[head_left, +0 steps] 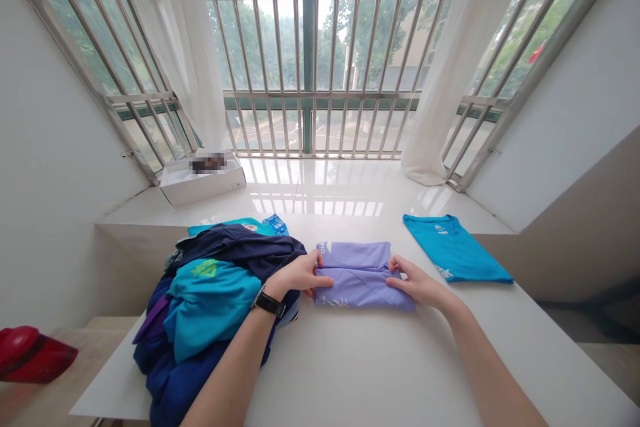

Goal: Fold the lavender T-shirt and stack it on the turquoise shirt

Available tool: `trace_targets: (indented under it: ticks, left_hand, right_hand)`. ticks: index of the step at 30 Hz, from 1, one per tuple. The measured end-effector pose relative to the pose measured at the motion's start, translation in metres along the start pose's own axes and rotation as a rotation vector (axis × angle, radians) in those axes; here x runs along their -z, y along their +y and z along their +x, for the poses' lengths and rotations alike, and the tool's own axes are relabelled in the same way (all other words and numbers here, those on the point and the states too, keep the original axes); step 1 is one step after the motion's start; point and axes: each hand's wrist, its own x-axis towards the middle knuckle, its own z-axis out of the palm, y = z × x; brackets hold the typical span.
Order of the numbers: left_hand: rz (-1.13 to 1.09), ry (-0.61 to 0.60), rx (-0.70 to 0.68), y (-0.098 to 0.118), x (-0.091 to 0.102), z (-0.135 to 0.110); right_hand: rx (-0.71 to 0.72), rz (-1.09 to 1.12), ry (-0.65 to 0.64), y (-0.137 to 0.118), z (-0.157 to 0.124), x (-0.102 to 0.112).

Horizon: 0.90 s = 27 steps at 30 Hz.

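A lavender garment [355,273], folded into a flat rectangle with a crease across its middle, lies on the white table [400,367]. My left hand [297,275], with a black watch on its wrist, pinches the garment's left edge between thumb and fingers. At the opposite edge, my right hand [420,283] grips the fabric in the same way. Close to my left forearm is a heap of clothes [215,303] in turquoise, navy and purple. To the right of my right hand lies a folded blue T-shirt [455,250].
A white box [203,187] with a blurred item in it stands on the windowsill [340,187] at the left. White curtains [435,87] hang before the barred window. Below the table's left side is a red object [35,353].
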Motion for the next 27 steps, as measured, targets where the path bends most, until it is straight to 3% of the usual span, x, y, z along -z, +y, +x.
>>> trace_targets:
  ticks: [8, 12, 14, 17, 19, 21, 24, 27]
  left_hand:
    - [0.035, 0.026, 0.006, -0.005, -0.005, 0.003]
    - [0.131, 0.047, 0.002, -0.005, -0.005, 0.003]
    - [0.297, 0.142, -0.069, -0.001, -0.004, 0.002]
    - [0.496, 0.411, -0.215, 0.009, -0.009, 0.003]
    - [0.558, 0.524, -0.336, 0.014, -0.022, 0.007]
    - [0.641, 0.517, -0.475, 0.015, -0.039, 0.013]
    - [0.767, 0.416, -0.569, 0.007, -0.066, 0.024]
    - [0.815, 0.379, -0.538, -0.004, -0.079, 0.032]
  right_hand:
    - [0.018, -0.125, 0.081, -0.004, 0.0, -0.003]
    - [-0.041, -0.255, 0.123, -0.003, 0.0, -0.002]
    - [-0.075, -0.327, 0.138, -0.003, -0.001, -0.001]
    - [-0.095, -0.459, 0.267, -0.008, -0.001, 0.0]
    - [-0.012, -0.518, 0.396, -0.015, 0.001, -0.006]
    - [0.153, -0.535, 0.476, -0.021, 0.005, -0.02]
    - [0.307, -0.607, 0.395, -0.024, 0.012, -0.049]
    - [0.21, -0.718, 0.249, -0.018, 0.018, -0.071]
